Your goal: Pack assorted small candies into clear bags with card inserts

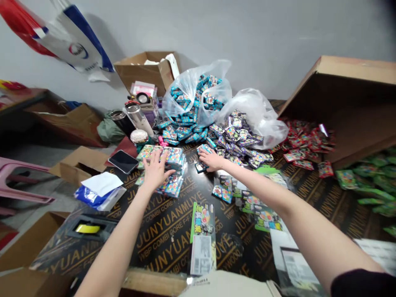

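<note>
Quick look at the bench: black film-faced plywood tabletop [173, 251] w/ gold JUNYUANMUYE print all over. Left hand [156, 171] open, fingers spread, palm down on a loose stack of teal foil packets [173, 184], no clench, no real grasp, just lying on top. Right hand [212, 160] open too, not gripping anything, fingers splayed and touching a small scatter of teal foil pkts [200, 166], right at the edge of a big heap of purple-and-teal foil pkts [238, 138]. Heap spilling from a clear plastic bag [258, 117], w/ another clear plastic bag full of teal pkts [193, 97] just beside it. Further right, a pile of red foil pkts [305, 142] next to a tipped brown cardboard box [343, 103], plus green foil pkts [368, 181] at the far right edge. Below the hands, long green-and-white card packs [202, 237] flat on the tabletop, more of the same near the right forearm [266, 218]. Left side: black smartphone [123, 161], steel tumbler [138, 119], white paper on a blue plastic bag [100, 190], open brown carton [144, 72] against the wall. Pink plastic stool [18, 181] off the table on the far left.
</note>
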The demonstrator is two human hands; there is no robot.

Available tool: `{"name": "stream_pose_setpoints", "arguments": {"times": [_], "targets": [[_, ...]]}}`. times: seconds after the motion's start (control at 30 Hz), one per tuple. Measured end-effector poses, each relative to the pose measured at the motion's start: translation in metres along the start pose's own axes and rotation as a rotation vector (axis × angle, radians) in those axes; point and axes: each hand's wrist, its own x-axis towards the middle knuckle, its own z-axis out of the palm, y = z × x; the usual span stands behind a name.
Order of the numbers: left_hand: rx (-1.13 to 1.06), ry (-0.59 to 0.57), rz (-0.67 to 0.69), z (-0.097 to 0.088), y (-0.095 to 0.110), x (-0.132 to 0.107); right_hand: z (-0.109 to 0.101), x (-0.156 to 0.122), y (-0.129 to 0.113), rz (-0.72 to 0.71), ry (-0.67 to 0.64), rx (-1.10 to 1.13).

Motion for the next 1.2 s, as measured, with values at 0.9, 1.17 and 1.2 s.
{"name": "stream_pose_setpoints", "arguments": {"times": [0.9,1.17,1.2], "targets": [[-0.121,-0.427,0.079,0.016,0.134,-0.152,0.028,-0.175,-0.09,0.061,0.081,0.197],[-0.067,-0.253,-0.075,-0.007,0.138,-0.147,0.037,-0.207,-0.131,0.269,0.608,0.581],[-0.054,-0.23,-0.122,-0.008,0.139,-0.14,0.035,-0.212,-0.136,0.32,0.653,0.571]]}}
